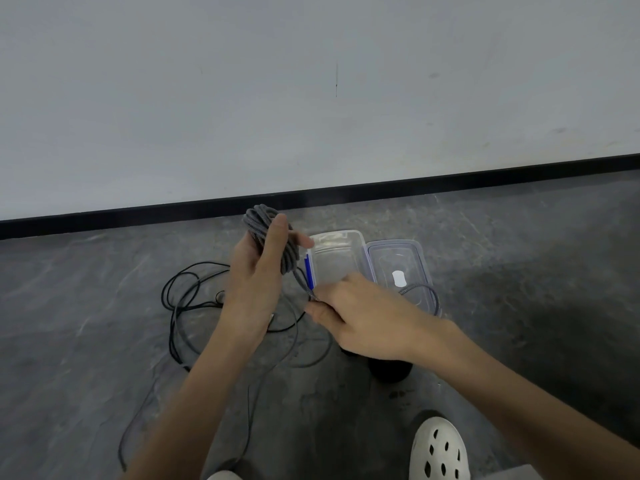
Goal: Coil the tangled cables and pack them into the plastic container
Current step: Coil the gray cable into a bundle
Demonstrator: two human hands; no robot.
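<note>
Grey mottled floor [519, 271] met a white wall [311, 98] along a black skirting strip [138, 216]. Left of centre, thin black cables [188, 308] lay in a loose tangle on the floor. Just right of them the left hand [254, 282] was raised, its fingers and thumb curled round a coil of grey braided cable [263, 220]. One strand ran down from the coil to the right hand [363, 323], which pinched it between thumb and fingers. Behind the hands the clear plastic container [339, 258] stood open on the floor, its lid [398, 258] just beside it on the right.
</note>
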